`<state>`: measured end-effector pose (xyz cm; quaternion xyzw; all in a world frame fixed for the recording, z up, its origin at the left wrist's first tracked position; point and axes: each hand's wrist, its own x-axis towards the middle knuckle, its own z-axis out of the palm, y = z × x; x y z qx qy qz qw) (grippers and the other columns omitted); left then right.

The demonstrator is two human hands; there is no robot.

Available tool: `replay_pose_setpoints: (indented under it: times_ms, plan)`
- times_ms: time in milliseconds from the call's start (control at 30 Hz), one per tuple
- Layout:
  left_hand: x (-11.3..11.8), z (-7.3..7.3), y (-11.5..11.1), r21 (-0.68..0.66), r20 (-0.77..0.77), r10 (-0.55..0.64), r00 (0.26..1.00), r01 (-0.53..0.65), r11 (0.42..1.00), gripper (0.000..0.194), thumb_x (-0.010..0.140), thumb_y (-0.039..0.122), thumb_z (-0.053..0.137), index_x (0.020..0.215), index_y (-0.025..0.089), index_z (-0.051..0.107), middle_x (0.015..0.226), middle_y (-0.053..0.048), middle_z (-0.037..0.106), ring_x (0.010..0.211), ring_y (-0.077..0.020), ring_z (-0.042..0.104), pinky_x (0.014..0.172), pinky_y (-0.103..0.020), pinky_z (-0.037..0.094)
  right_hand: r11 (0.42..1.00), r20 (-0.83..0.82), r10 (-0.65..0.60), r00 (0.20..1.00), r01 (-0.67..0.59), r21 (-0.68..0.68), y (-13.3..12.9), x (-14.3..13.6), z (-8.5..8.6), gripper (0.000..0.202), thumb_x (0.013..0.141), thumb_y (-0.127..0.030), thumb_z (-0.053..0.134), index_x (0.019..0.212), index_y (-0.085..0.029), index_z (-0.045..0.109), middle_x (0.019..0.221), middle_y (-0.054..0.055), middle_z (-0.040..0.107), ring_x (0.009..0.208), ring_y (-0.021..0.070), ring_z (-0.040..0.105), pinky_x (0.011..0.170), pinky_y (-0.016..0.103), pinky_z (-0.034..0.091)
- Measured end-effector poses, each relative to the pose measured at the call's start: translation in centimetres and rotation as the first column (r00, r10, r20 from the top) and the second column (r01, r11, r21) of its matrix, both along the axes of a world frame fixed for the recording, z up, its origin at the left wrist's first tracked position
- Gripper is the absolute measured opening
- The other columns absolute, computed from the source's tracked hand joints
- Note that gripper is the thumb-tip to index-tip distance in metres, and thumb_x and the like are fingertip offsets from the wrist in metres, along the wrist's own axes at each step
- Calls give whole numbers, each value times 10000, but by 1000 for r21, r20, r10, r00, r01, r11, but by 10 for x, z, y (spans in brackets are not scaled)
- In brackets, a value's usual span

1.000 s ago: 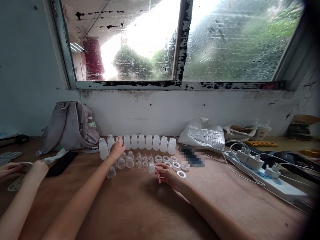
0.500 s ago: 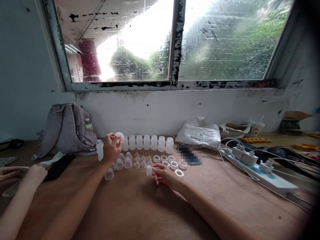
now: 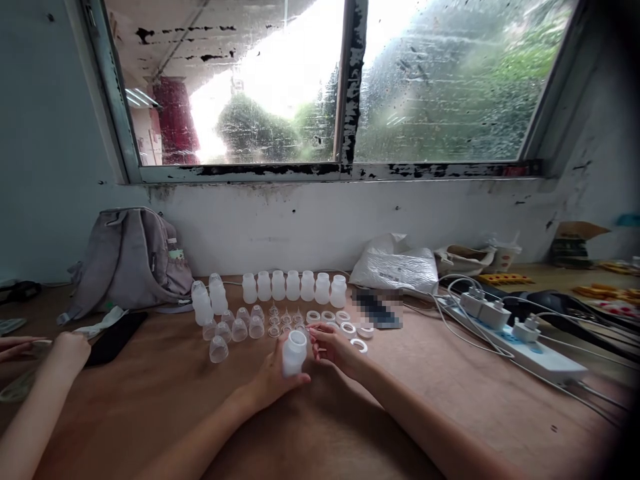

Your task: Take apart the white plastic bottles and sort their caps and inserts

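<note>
My left hand (image 3: 273,377) is wrapped around a frosted baby bottle (image 3: 294,357), which stands upright with its threaded mouth bare. Just right of its neck, my right hand (image 3: 333,347) is closed in a pinch on a white screw ring, mostly hidden by the fingers. Behind the hands, clear teats (image 3: 273,320) lie in short rows. White screw rings (image 3: 349,330) are grouped to their right, and clear dome caps (image 3: 239,327) to their left. A row of open bottles (image 3: 293,285) stands at the back, with two capped bottles (image 3: 202,305) left of it.
A grey backpack (image 3: 133,260) leans on the wall at left, near a black phone-like slab (image 3: 117,339). Another person's hand (image 3: 73,353) works at far left. A silver bag (image 3: 395,267), a blurred-out item (image 3: 379,309) and a power strip with cables (image 3: 545,360) occupy the right.
My left hand has come from the left end of the bottle row to the front centre, bringing a bottle. My right hand has stayed nearly in place, its ring now beside the bottle's neck.
</note>
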<state>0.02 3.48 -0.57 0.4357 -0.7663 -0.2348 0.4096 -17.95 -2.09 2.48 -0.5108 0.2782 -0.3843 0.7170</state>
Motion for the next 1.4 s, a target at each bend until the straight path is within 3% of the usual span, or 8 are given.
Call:
replay_pose_setpoints:
  times_ms: [167, 367, 467, 633, 767, 967, 1233, 1400]
  plan:
    - [-2, 0, 0, 13, 130, 70, 989, -72, 997, 580, 636, 398, 628, 1129, 206, 389, 1035, -84, 545, 920, -239, 528, 777, -359, 446, 993, 30, -117, 993, 117, 8, -5, -1, -3, 174, 681, -280, 635, 800, -175, 565, 607, -35, 470, 476, 59, 437, 453, 191, 401]
    - [6, 13, 3, -154, 230, 196, 953, -163, 975, 424, 743, 458, 491, 1109, 247, 454, 952, -43, 553, 871, -204, 526, 757, -329, 444, 980, 112, -195, 974, 198, -13, -5, -5, 2, 200, 686, -328, 619, 814, -194, 544, 637, -20, 497, 483, 77, 457, 476, 226, 411]
    - [12, 12, -1, -229, 268, 246, 932, -186, 956, 434, 715, 430, 538, 1108, 254, 483, 954, -46, 526, 890, -208, 515, 775, -325, 441, 974, 59, -218, 974, 221, -51, -5, -6, 2, 213, 682, -347, 618, 810, -191, 550, 652, -17, 504, 483, 76, 456, 465, 225, 405]
    - [19, 2, -13, -241, 231, 276, 933, -220, 945, 440, 691, 330, 577, 1107, 231, 473, 980, -50, 527, 918, -210, 513, 815, -334, 429, 957, -56, -227, 972, 212, -198, -1, -2, 0, 243, 683, -381, 611, 790, -183, 520, 616, -33, 499, 444, 71, 446, 435, 223, 394]
    - [24, 1, -17, -214, 182, 266, 947, -226, 950, 437, 683, 328, 587, 1083, 229, 443, 1028, -45, 530, 930, -201, 513, 816, -329, 424, 962, -122, -197, 973, 168, -213, 2, 1, -2, 298, 673, -431, 606, 781, -182, 483, 616, -35, 525, 433, 72, 463, 437, 224, 400]
    - [28, 11, -13, -231, 240, 197, 951, -142, 963, 383, 673, 322, 607, 1026, 227, 493, 948, -32, 542, 891, -199, 507, 795, -335, 417, 950, -138, -196, 971, 153, -271, -2, 0, -6, 324, 666, -457, 603, 754, -163, 500, 611, -28, 515, 447, 68, 462, 445, 223, 411]
    - [28, 13, -13, -175, 194, 179, 965, -145, 974, 371, 675, 328, 609, 1014, 220, 504, 947, -29, 542, 868, -181, 526, 774, -318, 431, 961, -191, -158, 969, 107, -254, 2, -1, 1, 368, 625, -457, 641, 821, -178, 502, 674, -24, 528, 492, 84, 504, 438, 218, 419]
    - [31, 15, -12, -190, 219, 132, 967, -90, 978, 390, 675, 333, 605, 1032, 223, 493, 972, -32, 551, 906, -196, 523, 803, -329, 426, 930, -333, -218, 917, 92, -356, -3, 0, -9, 387, 729, -549, 473, 644, -171, 464, 478, -53, 458, 327, 52, 364, 336, 190, 268]
